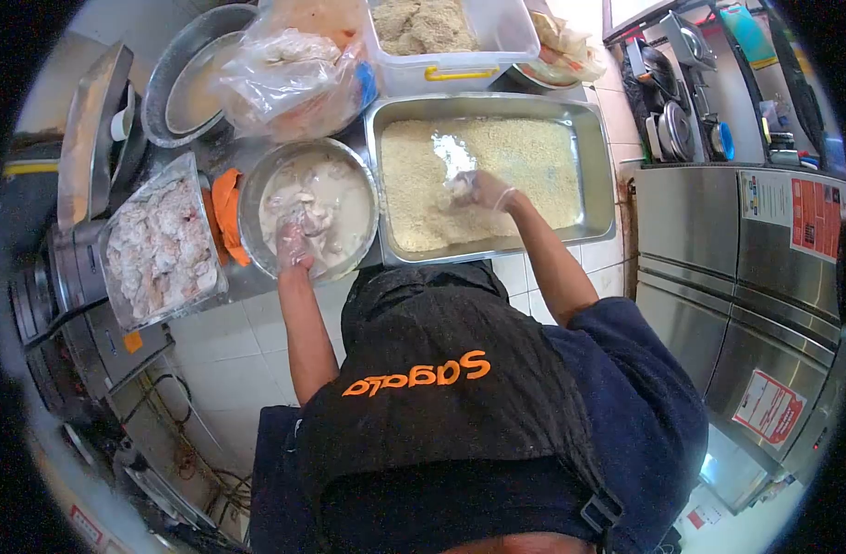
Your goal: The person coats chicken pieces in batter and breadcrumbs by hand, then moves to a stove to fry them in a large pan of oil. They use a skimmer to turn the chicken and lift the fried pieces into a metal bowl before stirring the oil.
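My left hand [296, 242], in a clear plastic glove, is in a round metal bowl [247, 217] of milky batter [351, 208]. Its fingers close around a pale, wet piece of meat [319, 220], and other pieces lie partly sunk about it. Over on the right, my gloved right hand [489, 192] reaches into a deep rectangular steel tray [610, 175] of pale breadcrumbs [520, 152]. Its fingers are curled together at the crumb surface. Something whitish shows at the fingertips, but glare hides what it is.
Flour-coated meat pieces [160, 235] fill a clear tub at left, with an orange cloth [227, 217] between it and the bowl. Behind stand a plastic bag [289, 78], a large metal basin [164, 120] and a crumb-filled plastic bin [474, 63]. A steel fridge [686, 240] stands right.
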A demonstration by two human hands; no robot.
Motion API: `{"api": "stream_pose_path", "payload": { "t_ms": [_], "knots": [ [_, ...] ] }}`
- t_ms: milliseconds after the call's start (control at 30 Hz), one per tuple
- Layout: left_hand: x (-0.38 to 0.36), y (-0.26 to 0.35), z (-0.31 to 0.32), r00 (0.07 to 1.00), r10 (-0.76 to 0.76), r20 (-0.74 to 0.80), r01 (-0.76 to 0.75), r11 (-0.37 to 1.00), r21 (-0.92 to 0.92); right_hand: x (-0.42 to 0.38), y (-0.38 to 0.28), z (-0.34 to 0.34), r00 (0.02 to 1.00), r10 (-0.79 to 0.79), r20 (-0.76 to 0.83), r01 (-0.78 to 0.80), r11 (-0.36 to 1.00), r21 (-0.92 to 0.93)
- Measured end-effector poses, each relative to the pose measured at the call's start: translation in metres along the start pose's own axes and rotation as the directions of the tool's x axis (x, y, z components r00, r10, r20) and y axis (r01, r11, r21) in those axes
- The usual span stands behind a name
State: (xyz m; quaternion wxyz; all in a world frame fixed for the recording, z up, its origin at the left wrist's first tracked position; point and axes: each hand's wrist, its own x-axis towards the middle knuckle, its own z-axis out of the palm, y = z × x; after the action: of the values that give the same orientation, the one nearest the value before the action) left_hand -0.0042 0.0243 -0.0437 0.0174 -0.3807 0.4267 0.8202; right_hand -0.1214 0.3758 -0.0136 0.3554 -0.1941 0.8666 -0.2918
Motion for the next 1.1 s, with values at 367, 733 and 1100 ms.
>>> {"api": "stream_pose_path", "payload": {
  "t_ms": [367,733,1100],
  "knots": [
    [-0.014,0.009,-0.001,0.986,0.094,0.141,-0.096,0.995,0.007,-0.050,-0.011,0.000,0.966,0.258,0.008,-0.257,0.965,-0.060],
    [-0.024,0.017,0.018,0.982,0.059,0.179,-0.070,0.996,0.054,0.047,-0.052,0.055,0.928,0.287,0.237,-0.372,0.667,0.645],
    [-0.023,0.013,-0.007,0.999,0.027,0.040,-0.029,0.999,0.046,0.117,0.042,0.001,0.914,0.297,-0.277,-0.304,0.953,0.018]
  ]
}}
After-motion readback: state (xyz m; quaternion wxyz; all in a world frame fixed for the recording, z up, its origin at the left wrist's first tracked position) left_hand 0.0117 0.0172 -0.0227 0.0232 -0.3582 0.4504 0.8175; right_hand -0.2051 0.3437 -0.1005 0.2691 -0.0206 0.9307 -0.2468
